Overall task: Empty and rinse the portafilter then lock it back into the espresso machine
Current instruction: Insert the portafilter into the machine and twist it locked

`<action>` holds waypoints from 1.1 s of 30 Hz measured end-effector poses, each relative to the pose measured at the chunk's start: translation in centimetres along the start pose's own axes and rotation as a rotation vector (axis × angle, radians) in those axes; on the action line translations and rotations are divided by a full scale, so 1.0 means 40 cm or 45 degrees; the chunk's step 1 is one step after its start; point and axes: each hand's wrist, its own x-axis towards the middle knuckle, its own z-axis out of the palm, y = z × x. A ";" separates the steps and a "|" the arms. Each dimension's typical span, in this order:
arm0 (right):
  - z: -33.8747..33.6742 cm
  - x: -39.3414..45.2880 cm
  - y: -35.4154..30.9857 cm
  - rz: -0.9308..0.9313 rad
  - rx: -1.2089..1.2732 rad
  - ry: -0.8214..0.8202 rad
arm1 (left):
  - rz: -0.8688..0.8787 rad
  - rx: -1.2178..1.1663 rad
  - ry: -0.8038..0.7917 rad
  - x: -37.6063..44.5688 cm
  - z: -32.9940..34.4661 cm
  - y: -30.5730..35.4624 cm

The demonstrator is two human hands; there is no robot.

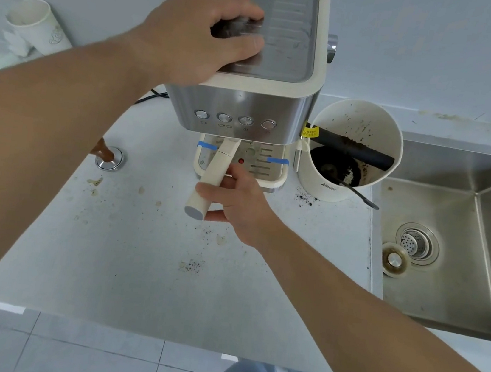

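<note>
Head: counter edge (372, 233) (sink-side) beside portafilter (214, 175)

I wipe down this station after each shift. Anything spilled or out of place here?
Yes. Coffee grounds and pale stains speckle the countertop, more grounds lie beside the knock box, and the sink stopper sits loose beside the drain.

Cream-and-steel espresso machine (244, 92) with blue tape strips (207, 145), cream portafilter handle (212, 178), speckled white counter (141, 259).

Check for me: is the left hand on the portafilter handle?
No, the left hand rests flat on top of the espresso machine, while the right hand holds the portafilter handle.
</note>
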 end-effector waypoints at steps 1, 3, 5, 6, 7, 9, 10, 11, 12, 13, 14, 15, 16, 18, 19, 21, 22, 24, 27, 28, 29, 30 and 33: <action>0.002 0.003 0.002 -0.005 0.000 0.010 | 0.003 0.009 -0.002 0.000 0.000 0.000; 0.009 0.011 0.002 -0.007 0.003 0.026 | -0.001 0.021 -0.010 0.000 -0.001 0.000; 0.024 0.021 0.000 -0.004 0.023 0.040 | -0.004 0.029 -0.012 0.001 0.000 0.000; 0.034 0.029 -0.001 -0.003 0.046 0.046 | -0.004 0.032 -0.009 0.001 -0.001 0.000; 0.046 0.036 -0.002 -0.004 0.075 0.052 | -0.004 0.035 -0.005 0.002 -0.001 0.000; 0.068 0.050 -0.002 -0.008 0.150 0.061 | -0.008 0.034 -0.003 0.001 -0.001 0.000; 0.077 0.056 -0.003 -0.006 0.189 0.069 | -0.011 0.028 -0.005 0.000 -0.001 -0.001; 0.086 0.062 -0.002 -0.002 0.221 0.082 | -0.011 0.020 -0.008 0.001 -0.002 0.000; 0.094 0.066 0.000 0.004 0.241 0.096 | -0.010 0.014 -0.013 0.000 -0.002 0.000; 0.101 0.070 0.001 0.010 0.252 0.107 | -0.007 0.011 -0.016 0.001 -0.002 0.001; 0.107 0.074 0.001 0.020 0.260 0.111 | -0.005 0.010 -0.019 0.001 -0.002 0.001; 0.112 0.077 -0.001 0.034 0.267 0.110 | -0.006 0.010 -0.017 0.001 -0.002 0.001; 0.117 0.081 -0.005 0.052 0.275 0.103 | -0.011 0.011 -0.013 0.001 -0.002 0.001; 0.123 0.088 -0.015 0.088 0.305 0.079 | -0.019 0.017 -0.004 0.001 -0.001 0.000; 0.126 0.090 -0.019 0.101 0.324 0.066 | -0.020 0.019 -0.002 0.000 -0.001 0.001; 0.129 0.095 -0.022 0.109 0.357 0.044 | -0.020 0.023 0.000 -0.002 -0.002 0.004; 0.130 0.098 -0.021 0.106 0.375 0.027 | -0.022 0.026 0.000 -0.002 -0.002 0.004; 0.134 0.099 -0.017 0.100 0.410 -0.003 | -0.033 0.024 -0.002 -0.003 0.000 0.005; 0.136 0.100 -0.009 0.080 0.428 -0.005 | -0.047 0.006 -0.005 -0.005 0.002 0.008; 0.135 0.099 -0.006 0.076 0.419 -0.001 | -0.047 0.005 -0.005 -0.005 0.002 0.008; 0.131 0.098 -0.004 0.074 0.399 0.008 | -0.045 0.009 -0.005 -0.004 0.002 0.008; 0.127 0.099 -0.002 0.076 0.374 0.024 | -0.044 0.015 -0.006 -0.003 0.001 0.008; 0.124 0.102 -0.004 0.093 0.323 0.079 | -0.042 0.028 -0.005 -0.003 -0.001 0.006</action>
